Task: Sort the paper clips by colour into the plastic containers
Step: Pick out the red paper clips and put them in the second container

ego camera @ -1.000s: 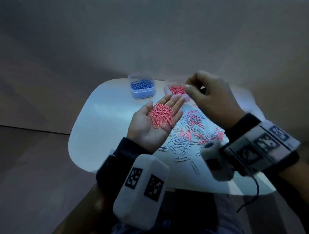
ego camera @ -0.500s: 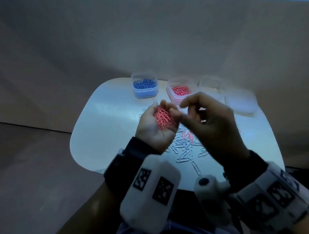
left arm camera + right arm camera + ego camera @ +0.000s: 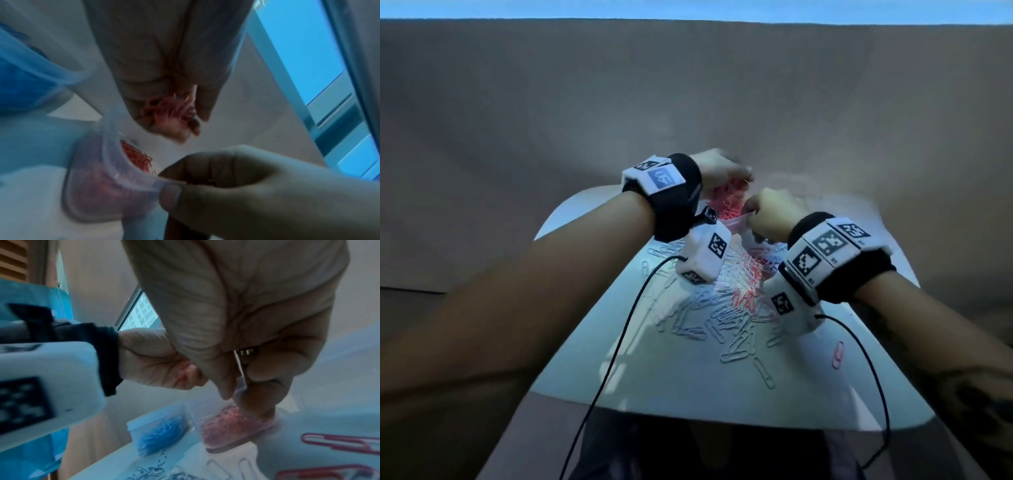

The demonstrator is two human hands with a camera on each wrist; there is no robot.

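Paper clips (image 3: 726, 318) lie scattered on the white table (image 3: 688, 394) just on our side of the pink container (image 3: 736, 222), pale ones mixed with pink. From the head view we see our left hand (image 3: 717, 171) tipped over that container, a clump of pink clips (image 3: 729, 192) spilling from it, while our right hand (image 3: 770, 212) takes the container's near rim.

From the left wrist, our left hand's fingers curl loosely around the pink clips (image 3: 168, 108) directly above the pink container (image 3: 107, 186); our right hand (image 3: 236, 186) pinches the container's rim with the thumb outside. The blue container (image 3: 24, 81) stands just beside it.

From the right wrist, thumb and finger clamp the thin wall of the pink container (image 3: 236, 426), with the blue container (image 3: 158, 433) alongside.

We judge the clips light, slick and prone to tangle, so a cupped palm suits them; the container looks thin and easily tipped, so holding its rim steadies it.
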